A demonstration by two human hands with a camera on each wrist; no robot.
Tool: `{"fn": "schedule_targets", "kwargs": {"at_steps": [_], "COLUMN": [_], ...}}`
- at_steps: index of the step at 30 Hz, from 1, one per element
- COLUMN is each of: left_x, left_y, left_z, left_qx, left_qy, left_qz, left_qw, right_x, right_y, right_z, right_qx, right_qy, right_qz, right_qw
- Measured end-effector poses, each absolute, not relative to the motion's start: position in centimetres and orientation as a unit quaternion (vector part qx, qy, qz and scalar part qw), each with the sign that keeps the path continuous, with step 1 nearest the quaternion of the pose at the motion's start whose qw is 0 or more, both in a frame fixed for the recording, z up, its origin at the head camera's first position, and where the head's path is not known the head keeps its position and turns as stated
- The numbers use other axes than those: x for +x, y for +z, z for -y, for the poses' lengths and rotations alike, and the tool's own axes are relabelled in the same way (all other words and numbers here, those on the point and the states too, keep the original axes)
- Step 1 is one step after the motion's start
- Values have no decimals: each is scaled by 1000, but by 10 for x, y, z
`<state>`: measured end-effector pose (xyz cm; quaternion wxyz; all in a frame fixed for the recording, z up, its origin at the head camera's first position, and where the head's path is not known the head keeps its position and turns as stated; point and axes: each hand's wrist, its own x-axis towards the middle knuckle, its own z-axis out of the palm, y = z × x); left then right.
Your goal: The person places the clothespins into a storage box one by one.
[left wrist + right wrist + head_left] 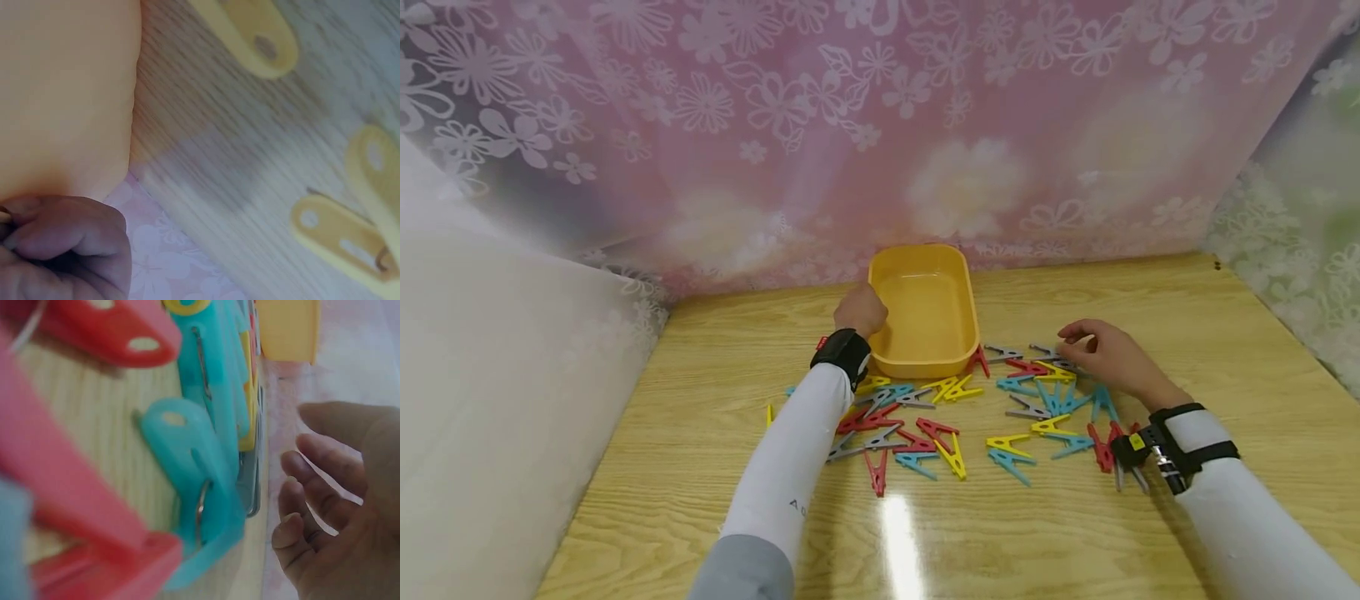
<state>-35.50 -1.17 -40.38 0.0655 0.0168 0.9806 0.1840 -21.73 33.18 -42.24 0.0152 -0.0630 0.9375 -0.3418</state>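
A yellow plastic tub stands at the back of the table, with nothing visible inside it. My left hand is at the tub's left side, its fingers curled on the rim; the left wrist view shows the curled fingers against the tub wall, their tips partly hidden. To the right of the tub, my right hand hovers over loose clothespins, fingers loosely bent and holding nothing. Beneath it are grey, yellow, red and blue clothespins; a blue clothespin shows large in the right wrist view.
Many clothespins lie scattered in front of the tub, such as a red clothespin and a yellow clothespin. More lie near my right wrist. The wooden table meets a pink flowered cloth behind the tub.
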Motion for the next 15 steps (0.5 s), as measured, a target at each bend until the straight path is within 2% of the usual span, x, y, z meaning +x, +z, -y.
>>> {"fn": "schedule_targets", "kwargs": {"at_steps": [10,15], "left_x": [-353,-353], "left_y": [-403,-402], "left_z": [10,10], "left_qx": [14,15], "left_qy": [165,166], "left_qz": [-984,-984], "left_qw": [66,58], "right_x": [-229,-238], "right_y": [-421,-422], "right_z": [-318,-314], "right_qx": [-114,-128], "right_qy": [-316,-295], "right_qz": [-939,-943], "right_qw": [75,86]}}
